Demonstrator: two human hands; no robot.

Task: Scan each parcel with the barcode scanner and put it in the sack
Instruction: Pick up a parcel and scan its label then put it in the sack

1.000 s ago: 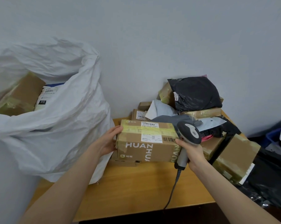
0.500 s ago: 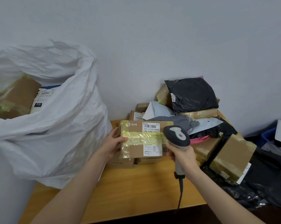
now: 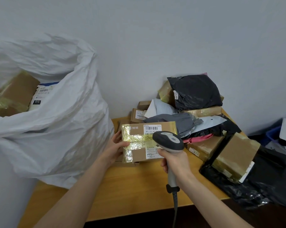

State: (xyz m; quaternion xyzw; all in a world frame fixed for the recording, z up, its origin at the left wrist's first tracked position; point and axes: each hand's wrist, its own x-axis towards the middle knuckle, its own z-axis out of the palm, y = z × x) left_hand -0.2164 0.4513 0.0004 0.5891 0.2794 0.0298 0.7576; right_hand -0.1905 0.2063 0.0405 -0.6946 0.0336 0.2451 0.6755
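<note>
My left hand (image 3: 115,148) grips the left end of a brown cardboard parcel (image 3: 139,142), taped yellow, held tilted so its labelled face points up at me. My right hand (image 3: 175,160) grips the handle of a grey barcode scanner (image 3: 169,140). The scanner's head hovers just over the parcel's right side and covers part of the white barcode label (image 3: 151,129). A big white sack (image 3: 61,132) stands open at the left and holds a brown box (image 3: 17,94) and a white labelled parcel (image 3: 42,94).
A heap of parcels lies at the back right of the wooden table (image 3: 135,191): a black poly bag (image 3: 196,91), grey mailers (image 3: 176,120) and taped brown boxes (image 3: 236,155). Black plastic (image 3: 262,191) hangs off the right edge. The scanner's cable (image 3: 175,204) drops over the front edge.
The parcel has been tipped so its labelled top faces me. My right hand has brought the scanner left, over the label.
</note>
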